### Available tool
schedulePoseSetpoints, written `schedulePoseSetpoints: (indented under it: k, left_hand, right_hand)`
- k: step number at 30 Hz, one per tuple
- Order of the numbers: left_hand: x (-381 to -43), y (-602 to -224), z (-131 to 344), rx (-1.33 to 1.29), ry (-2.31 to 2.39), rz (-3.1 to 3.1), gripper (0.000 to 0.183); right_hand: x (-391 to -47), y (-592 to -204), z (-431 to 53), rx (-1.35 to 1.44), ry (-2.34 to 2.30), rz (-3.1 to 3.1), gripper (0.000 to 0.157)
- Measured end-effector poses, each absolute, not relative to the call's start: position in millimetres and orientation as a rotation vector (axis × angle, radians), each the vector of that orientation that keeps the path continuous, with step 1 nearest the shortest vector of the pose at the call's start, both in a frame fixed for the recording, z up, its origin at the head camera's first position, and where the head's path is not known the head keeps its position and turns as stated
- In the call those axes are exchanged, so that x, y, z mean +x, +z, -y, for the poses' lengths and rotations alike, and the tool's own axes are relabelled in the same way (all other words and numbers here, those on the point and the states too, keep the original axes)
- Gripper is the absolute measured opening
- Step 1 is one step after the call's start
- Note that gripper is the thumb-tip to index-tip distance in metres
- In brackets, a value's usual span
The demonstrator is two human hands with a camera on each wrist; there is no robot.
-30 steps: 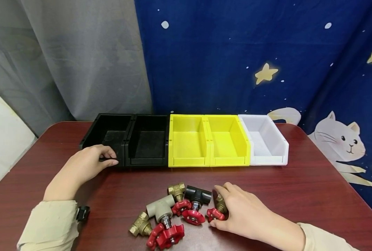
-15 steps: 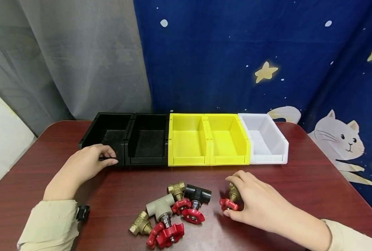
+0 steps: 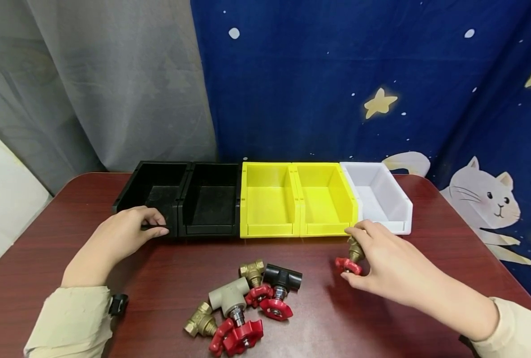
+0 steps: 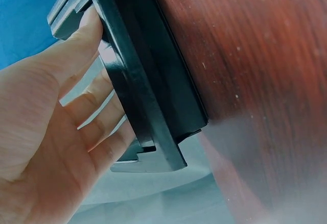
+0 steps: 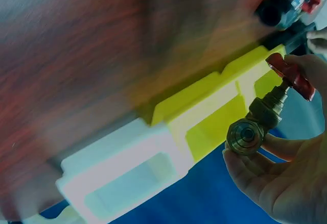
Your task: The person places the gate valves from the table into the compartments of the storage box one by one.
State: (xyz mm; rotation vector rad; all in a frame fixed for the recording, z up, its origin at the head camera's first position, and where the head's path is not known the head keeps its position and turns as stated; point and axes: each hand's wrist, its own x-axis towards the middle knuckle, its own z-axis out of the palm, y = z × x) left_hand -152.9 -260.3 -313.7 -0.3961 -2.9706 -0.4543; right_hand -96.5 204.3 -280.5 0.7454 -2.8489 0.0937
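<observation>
My right hand [image 3: 388, 258] pinches a brass valve with a red handwheel [image 3: 354, 256] above the table, in front of the white bin [image 3: 383, 199]. In the right wrist view the brass valve [image 5: 260, 113] sits between thumb and fingers, its handwheel by the thumb. My left hand [image 3: 128, 231] grips the front wall of the leftmost black bin [image 3: 146, 199]; the left wrist view shows the thumb outside the black bin [image 4: 148, 71] and the fingers reaching over its edge. Between the hands lie a black tee valve [image 3: 283, 278], a grey tee valve [image 3: 229, 296] and two brass valves [image 3: 201, 320].
The bins stand side by side along the back of the dark red table [image 3: 158, 308]: a second black bin [image 3: 211, 229], two yellow bins [image 3: 269, 229] and the white one at the right. Grey and blue curtains [image 3: 292, 84] hang behind.
My right hand has lifted the brass valve off the table and carried it right and away from me, towards the white bin. My left hand stays on the black bin.
</observation>
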Motion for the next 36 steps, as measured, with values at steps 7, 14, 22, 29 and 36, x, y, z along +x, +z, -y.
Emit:
schedulePoseSetpoints:
  k: [7,14,22,29,36]
  left_hand:
    - [-153.4,-314.3,260.2,-0.392,-0.45,2.966,0.014]
    - [-153.9,-315.0,261.5,-0.404,-0.447,2.97,0.013]
    - [-153.6,-314.2,260.7,-0.4,-0.461,2.976,0.013]
    - [-153.1,-314.0,261.0,-0.404,-0.453,2.969,0.013]
    - [-153.1,-313.8,259.5,-0.396,-0.46,2.978,0.014]
  right_hand:
    - [-113.8,-276.0,-221.2,0.744,0.045,2.843,0.073]
    - [-131.4,-272.0,-236.5,0.743,0.012,2.813,0.071]
    - [-153.1,-268.2,-256.4,0.788,0.004,2.779,0.075]
    - [-169.7,-263.4,-267.5,0.781,-0.041,2.815,0.074]
    - [-189.7,-263.2,-279.2,0.872,-0.154,2.788,0.074]
